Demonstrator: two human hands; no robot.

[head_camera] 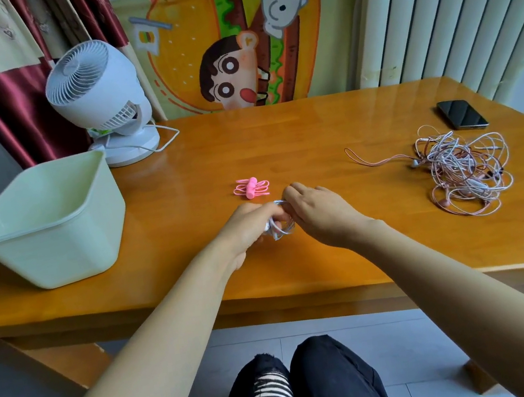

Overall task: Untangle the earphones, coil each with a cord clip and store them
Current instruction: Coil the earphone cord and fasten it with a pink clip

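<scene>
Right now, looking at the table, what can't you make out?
Head view, the white earphone coil: mostly covered by the left hand and right hand; any clip on it unseen.
Head view, the green bin: bottom hidden by its near wall.
Head view, the earphone tangle: cords too thin to count the sets.

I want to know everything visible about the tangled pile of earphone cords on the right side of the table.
The tangled pile is a loose knot of thin cords, pale pink, white and darker rose, plastic-looking. Small earbuds show among the loops. One pink strand runs out to the left. It lies flat on the wooden table, near its right edge, just in front of a dark phone. The left hand and right hand are apart from it.
</scene>
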